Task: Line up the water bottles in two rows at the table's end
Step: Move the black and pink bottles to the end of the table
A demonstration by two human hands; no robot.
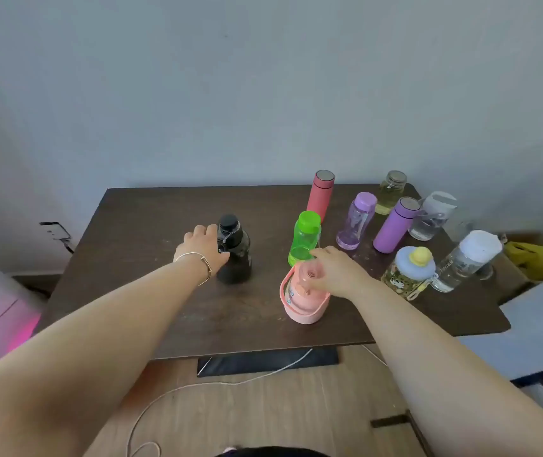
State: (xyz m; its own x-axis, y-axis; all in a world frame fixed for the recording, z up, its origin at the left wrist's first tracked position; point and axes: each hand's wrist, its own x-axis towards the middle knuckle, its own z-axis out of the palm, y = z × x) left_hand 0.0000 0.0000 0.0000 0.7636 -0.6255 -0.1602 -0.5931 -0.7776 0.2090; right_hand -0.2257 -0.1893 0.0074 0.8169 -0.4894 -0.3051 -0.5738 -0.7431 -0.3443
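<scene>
Right hand: my right hand [333, 272] comes down over the top of the pink bottle [303, 291], fingers curled around its lid; I read it as clamped on the lid, though the fingertips are partly hidden behind it.
Pink bottle: upright under that hand, nearest to me of all the bottles, its pink carry strap looped around the body.
Left hand: my left hand [206, 250] wraps the near left side of the black bottle [234, 250], thumb in front, fingers up by the cap; closed on it. A thin bangle [197, 263] sits on the wrist.
Black bottle: upright, well to the left of the pink one, alone on that side of the dark wooden table [151, 291].
Green bottle: the green bottle [304, 239] stands just beyond my right hand, touching or nearly touching it; I cannot tell which.
Right of the right grip: a patterned bottle with a blue lid and yellow knob [407, 272], then a clear bottle with a white cap [464, 260].
Beyond the right grip: a clear purple bottle [356, 221], a matte purple flask [395, 225], a clear bottle with a grey cap [432, 216].
Farthest: a red flask [320, 192] and a glass jar of yellowish liquid [390, 191] by the far edge.
</scene>
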